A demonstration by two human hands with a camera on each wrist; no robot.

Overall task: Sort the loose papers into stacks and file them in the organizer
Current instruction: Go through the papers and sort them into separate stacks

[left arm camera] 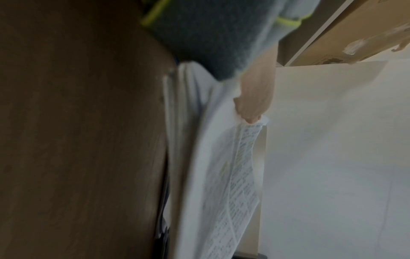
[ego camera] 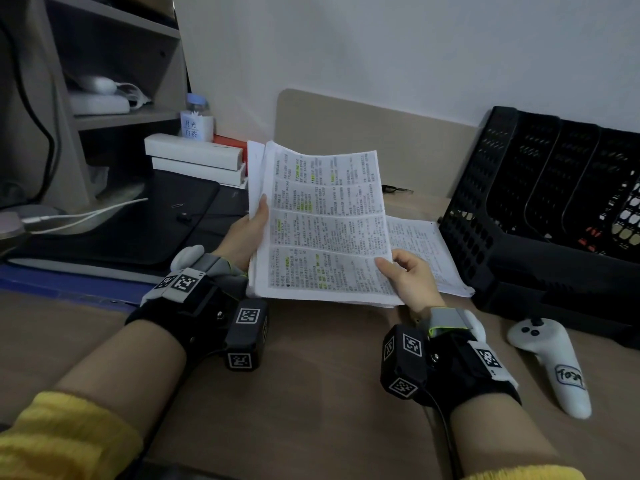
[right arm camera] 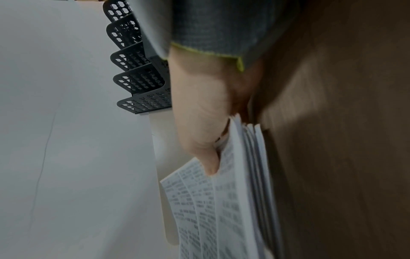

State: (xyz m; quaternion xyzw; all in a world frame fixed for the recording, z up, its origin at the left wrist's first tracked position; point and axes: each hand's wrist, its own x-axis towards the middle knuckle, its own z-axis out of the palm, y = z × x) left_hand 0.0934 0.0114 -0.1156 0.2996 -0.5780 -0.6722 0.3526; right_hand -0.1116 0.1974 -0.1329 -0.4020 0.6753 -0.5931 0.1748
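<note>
A thick stack of printed papers point(ego camera: 325, 223) with yellow highlights is held tilted up over the desk, its lower edge near the desktop. My left hand point(ego camera: 247, 230) grips its left edge, thumb on the top sheet; the left wrist view shows that thumb on the papers point(left arm camera: 235, 175). My right hand point(ego camera: 407, 275) pinches the lower right corner, thumb on top, as the right wrist view shows on the papers point(right arm camera: 213, 206). A second pile of handwritten sheets point(ego camera: 426, 251) lies flat behind, next to the black perforated organizer point(ego camera: 540, 202) at the right.
A white controller point(ego camera: 550, 358) lies on the wooden desk point(ego camera: 311, 393) at the right. White boxes point(ego camera: 197, 161) and a labelled bottle point(ego camera: 197, 116) stand at the back left by a shelf unit point(ego camera: 114, 64). A dark laptop sleeve point(ego camera: 138, 230) and cables lie left.
</note>
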